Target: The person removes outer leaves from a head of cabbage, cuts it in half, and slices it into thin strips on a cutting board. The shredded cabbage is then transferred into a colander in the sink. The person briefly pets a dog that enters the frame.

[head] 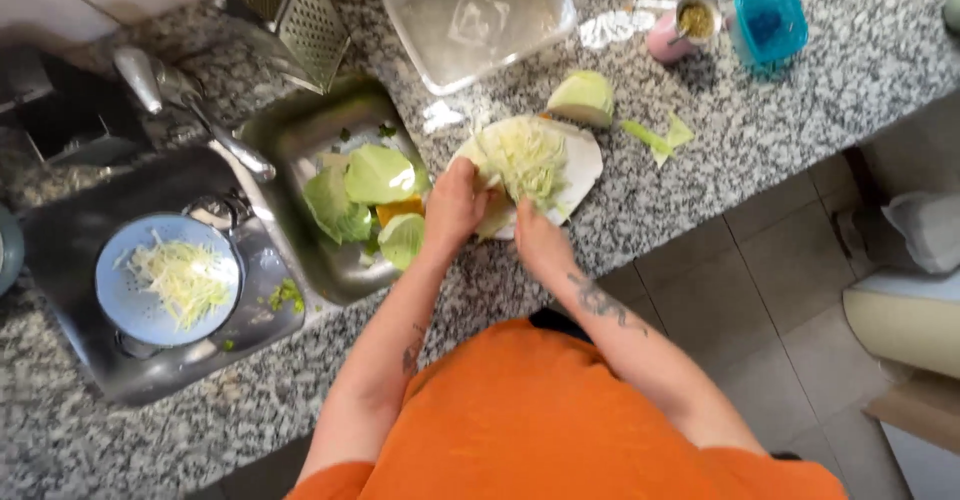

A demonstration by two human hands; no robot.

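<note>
Both hands, left hand (455, 205) and right hand (540, 240), are apparently gripping shredded cabbage (522, 160); strands risk spilling off the plate (585, 165) beyond them.

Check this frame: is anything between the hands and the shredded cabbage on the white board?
Nothing visible. The left hand and right hand both rest at the near edge of the white board, directly against the shredded cabbage. The cabbage wedge lies beyond the board, the leaves in the sink off to the side.
</note>
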